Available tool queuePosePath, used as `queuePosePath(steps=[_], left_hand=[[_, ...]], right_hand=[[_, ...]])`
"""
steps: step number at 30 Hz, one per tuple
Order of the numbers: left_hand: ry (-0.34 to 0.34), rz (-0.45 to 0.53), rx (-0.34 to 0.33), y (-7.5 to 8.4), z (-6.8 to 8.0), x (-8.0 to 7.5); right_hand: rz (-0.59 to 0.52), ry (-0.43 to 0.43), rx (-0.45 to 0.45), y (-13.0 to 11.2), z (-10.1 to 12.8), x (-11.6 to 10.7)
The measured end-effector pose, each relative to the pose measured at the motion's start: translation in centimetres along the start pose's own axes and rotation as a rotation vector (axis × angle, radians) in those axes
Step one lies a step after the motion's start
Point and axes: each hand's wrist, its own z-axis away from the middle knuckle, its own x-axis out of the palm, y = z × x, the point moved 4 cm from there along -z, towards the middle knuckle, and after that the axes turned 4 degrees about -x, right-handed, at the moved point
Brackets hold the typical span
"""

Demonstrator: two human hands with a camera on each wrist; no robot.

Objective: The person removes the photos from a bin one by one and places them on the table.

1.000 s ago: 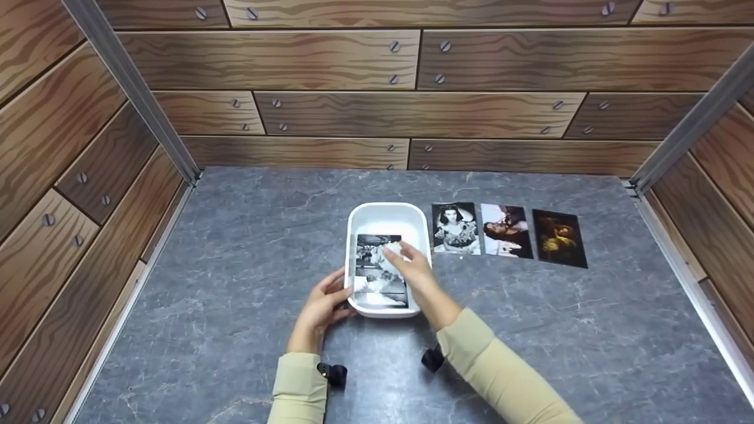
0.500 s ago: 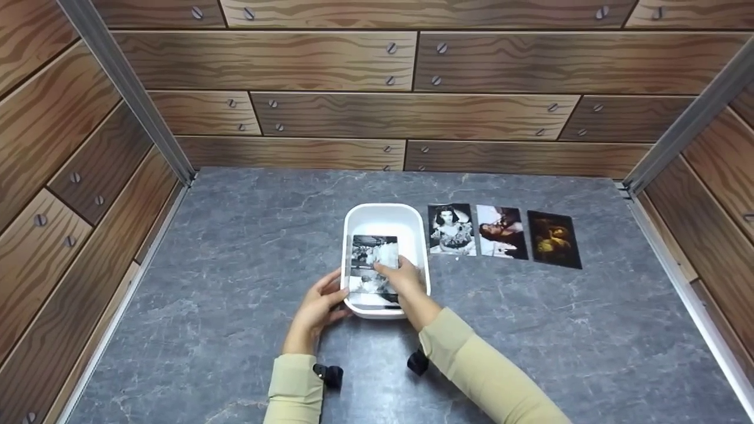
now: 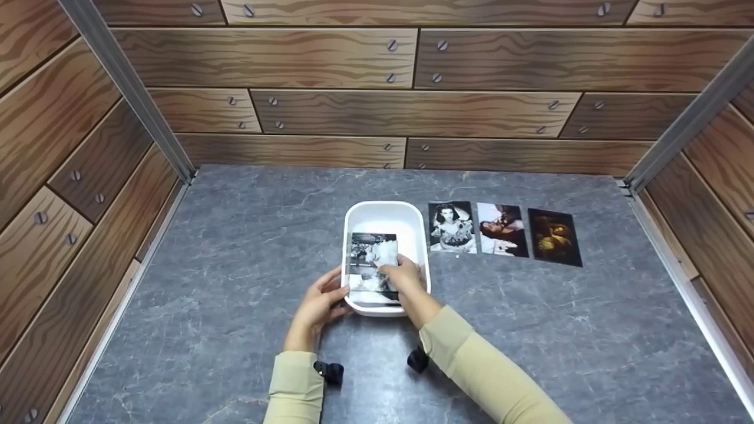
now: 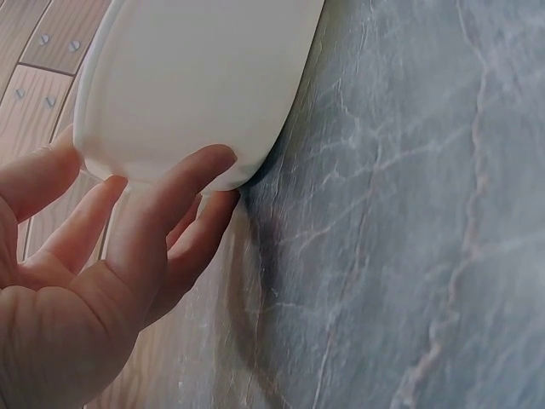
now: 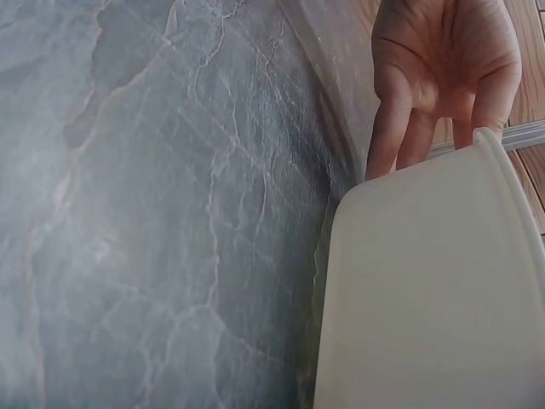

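While the grey marble-patterned tabletop point(image 3: 235, 282) fills most of the head view, with wood-patterned walls point(image 3: 330, 59) on three sides, a white plastic tub point(image 3: 386, 218) stands near its middle. Just right of the tub, three photographs lie flat in a row: a black-and-white portrait point(image 3: 452, 228), then a colour print point(image 3: 502, 230), then a dark print point(image 3: 554, 237), each close beside the next. Inside the tub a black-and-white photograph point(image 3: 371, 259) leans on the near rim, its far end lower in the tub. The right hand point(image 3: 405, 277) reaches over the near right rim with its fingers down on this photograph; whether they pinch it or only press, I cannot tell. The left hand point(image 3: 318, 306) rests against the near left corner of the tub from outside, fingers loosely bent on the wall, as the left wrist view shows, not closed around it.
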Motion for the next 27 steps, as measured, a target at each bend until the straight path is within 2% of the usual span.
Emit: queuePosePath(steps=[6,8,13,16,19,23,27], left_hand=[[0.015,0.0,-0.001,0.0,0.0,-0.2],[0.011,-0.002,-0.006,0.0,0.0,-0.1],[0.003,-0.009,0.0,0.0,-0.1,-0.2],[0.013,-0.008,0.002,0.2,-0.2,-0.3],[0.018,-0.006,-0.002,0.3,-0.3,-0.3],[0.018,-0.006,-0.008,0.2,-0.2,-0.2],[0.017,-0.008,-0.013,0.0,-0.1,-0.1]], right_hand=[[-0.051,-0.012,-0.049,-0.3,0.3,0.3],[-0.039,-0.002,-0.07,-0.4,0.6,0.2],[-0.026,0.011,-0.172,-1.1,1.3,-0.1],[-0.109,-0.034,-0.194,-1.3,1.4,0.0],[-0.164,-0.054,-0.175,-1.3,1.4,0.1],[-0.208,-0.021,-0.176,-1.4,1.3,-0.2],[-0.319,0.032,-0.21,-2.0,1.1,-1.3]])
